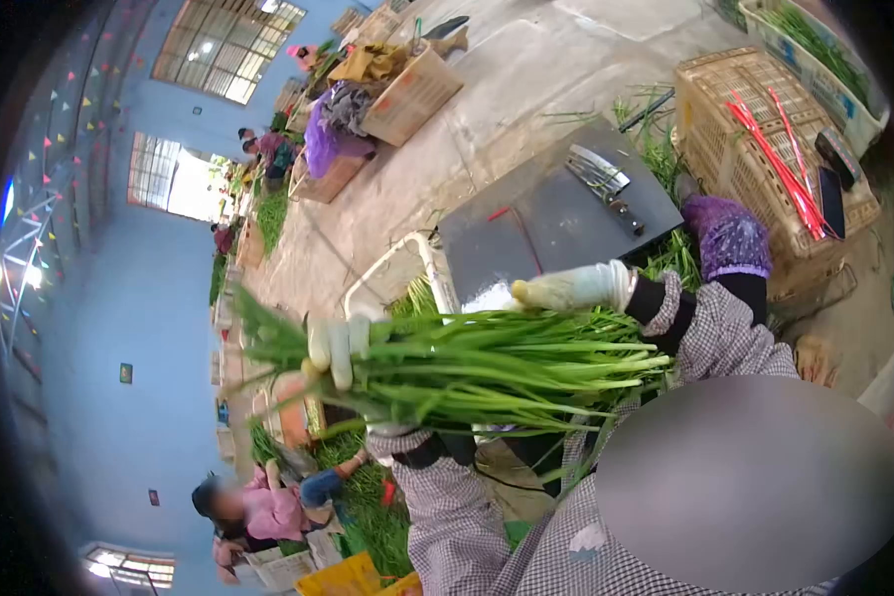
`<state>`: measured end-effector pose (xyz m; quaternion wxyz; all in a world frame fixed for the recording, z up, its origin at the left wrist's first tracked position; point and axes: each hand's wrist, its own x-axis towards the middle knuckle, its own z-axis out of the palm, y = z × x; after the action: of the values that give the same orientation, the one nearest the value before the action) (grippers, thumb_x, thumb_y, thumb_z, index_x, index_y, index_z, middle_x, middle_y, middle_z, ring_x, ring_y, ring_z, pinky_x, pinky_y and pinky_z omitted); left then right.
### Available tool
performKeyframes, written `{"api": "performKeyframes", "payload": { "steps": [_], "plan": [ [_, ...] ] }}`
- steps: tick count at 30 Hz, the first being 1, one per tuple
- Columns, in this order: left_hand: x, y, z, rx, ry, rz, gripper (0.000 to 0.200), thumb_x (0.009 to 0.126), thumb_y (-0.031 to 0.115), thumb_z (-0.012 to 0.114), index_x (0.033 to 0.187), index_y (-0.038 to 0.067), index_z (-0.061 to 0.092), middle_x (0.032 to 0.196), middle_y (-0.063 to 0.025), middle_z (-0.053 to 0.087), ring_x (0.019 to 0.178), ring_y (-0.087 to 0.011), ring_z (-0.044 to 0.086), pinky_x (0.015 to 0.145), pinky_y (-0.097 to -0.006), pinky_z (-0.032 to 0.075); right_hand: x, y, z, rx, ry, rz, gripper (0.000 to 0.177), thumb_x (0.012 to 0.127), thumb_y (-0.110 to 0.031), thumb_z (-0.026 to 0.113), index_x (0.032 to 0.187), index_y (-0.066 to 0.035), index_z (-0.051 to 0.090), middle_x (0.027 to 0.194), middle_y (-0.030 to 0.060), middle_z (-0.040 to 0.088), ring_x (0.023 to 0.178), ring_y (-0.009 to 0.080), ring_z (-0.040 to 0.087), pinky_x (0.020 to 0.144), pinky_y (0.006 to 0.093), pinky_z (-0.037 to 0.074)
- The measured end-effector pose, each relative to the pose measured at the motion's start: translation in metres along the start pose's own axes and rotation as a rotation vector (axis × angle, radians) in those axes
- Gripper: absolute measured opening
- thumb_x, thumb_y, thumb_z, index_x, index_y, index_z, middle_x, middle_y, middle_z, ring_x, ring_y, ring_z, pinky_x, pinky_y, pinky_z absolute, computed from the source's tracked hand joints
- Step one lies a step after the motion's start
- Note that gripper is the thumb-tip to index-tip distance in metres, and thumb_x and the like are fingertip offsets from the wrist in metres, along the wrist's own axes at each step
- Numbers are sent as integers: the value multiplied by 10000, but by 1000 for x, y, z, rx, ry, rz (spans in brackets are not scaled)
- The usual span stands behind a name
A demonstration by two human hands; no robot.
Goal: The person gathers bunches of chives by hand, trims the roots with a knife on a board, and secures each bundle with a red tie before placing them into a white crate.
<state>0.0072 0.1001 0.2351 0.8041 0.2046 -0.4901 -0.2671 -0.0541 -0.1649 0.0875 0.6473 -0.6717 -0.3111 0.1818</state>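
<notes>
A thick bunch of long green leafy stalks (507,363), looking like garlic chives, stretches across the middle with its paler ends toward the right. My left hand (338,353), in a pale glove with yellowish fingertips, is wrapped around its leafy end. Along the upper side of the stalks lies my right hand (576,288), also gloved, its fingers stretched out. Just beyond it is a dark flat board (487,248) bearing a thin red tie (526,238) and a metal-bladed tool with a dark handle (606,189).
A tan woven crate (730,94) carries red strips (780,164), a phone (830,202) and a dark object. A white metal frame (392,260) stands beside the board. Loose greens (368,497) lie near a seated person (273,507). Farther off are loaded crates (412,99) and other people.
</notes>
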Motion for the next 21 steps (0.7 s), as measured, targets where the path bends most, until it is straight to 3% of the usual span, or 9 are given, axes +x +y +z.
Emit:
{"api": "performKeyframes", "payload": {
  "steps": [1, 3, 6, 7, 10, 13, 15, 19, 21],
  "plan": [
    [1, -1, -8, 6, -5, 12, 226, 1087, 296, 533, 868, 252, 495, 787, 121, 559, 771, -80, 443, 771, -344, 420, -4, 24, 14, 170, 5, -87, 852, 1110, -689, 261, 1434, 10, 624, 1425, 95, 668, 1191, 196, 634, 1089, 323, 479],
    [-8, -18, -10, -62, 242, 71, 129, 1093, 321, 538, 990, 249, 570, 865, 150, 578, 843, -75, 526, 868, -379, 481, -31, 6, 48, 774, -34, 52, 886, 1073, -732, 283, 1524, -19, 554, 1493, 102, 627, 1283, 189, 612, 1150, 324, 450],
    [-40, -18, -64, -39, 455, 86, 368, 1111, 356, 522, 1318, 59, 587, 949, 25, 585, 894, -137, 595, 848, -408, 565, -42, 52, 66, 915, -44, 123, 893, 1048, -734, 347, 1591, -36, 470, 1554, 98, 575, 1343, 179, 582, 1173, 322, 440],
    [-45, -26, -68, -99, 546, 108, 371, 1114, 329, 499, 1319, 35, 592, 970, 2, 591, 917, -153, 610, 844, -416, 580, -40, 79, 74, 925, -9, 166, 878, 1049, -724, 377, 1589, -39, 474, 1544, 94, 582, 1327, 173, 591, 1149, 315, 459],
    [-61, -36, -87, -218, 675, 48, 366, 1113, 317, 468, 1306, 37, 605, 973, -10, 589, 888, -171, 603, 793, -375, 574, -45, 37, 90, 1059, 83, 285, 780, 1051, -678, 474, 1517, -59, 559, 1389, 74, 687, 1152, 142, 676, 995, 301, 561],
    [-64, -45, -87, -284, 536, 38, 342, 1114, 326, 469, 1271, 60, 617, 938, -3, 575, 869, -169, 592, 744, -356, 557, -31, 52, 107, 1165, 129, 217, 679, 1066, -608, 548, 1476, -69, 589, 1297, 76, 730, 1079, 129, 705, 914, 294, 602],
    [-65, -41, -89, -249, 508, 22, 320, 1113, 341, 478, 1234, 83, 623, 888, 14, 551, 859, -164, 579, 745, -359, 540, -35, 60, 117, 1238, 157, 196, 656, 1074, -580, 556, 1490, -74, 574, 1312, 84, 726, 1088, 143, 709, 939, 315, 603],
    [-52, -44, -59, -280, 573, 49, 281, 1103, 363, 510, 1163, 112, 621, 839, 50, 523, 800, -133, 535, 764, -344, 504, -35, 43, 122, 1270, -122, -16, 794, 1038, -638, 548, 1588, -72, 467, 1515, 131, 607, 1300, 199, 639, 1141, 371, 509],
    [-50, -39, -58, -254, 474, 87, 243, 1094, 372, 525, 1101, 142, 602, 802, 72, 498, 744, -108, 470, 743, -316, 454, -42, 49, 120, 1145, 134, 72, 874, 1018, -710, 485, 1601, -61, 443, 1553, 126, 572, 1363, 212, 593, 1151, 368, 486]
  ]
}}
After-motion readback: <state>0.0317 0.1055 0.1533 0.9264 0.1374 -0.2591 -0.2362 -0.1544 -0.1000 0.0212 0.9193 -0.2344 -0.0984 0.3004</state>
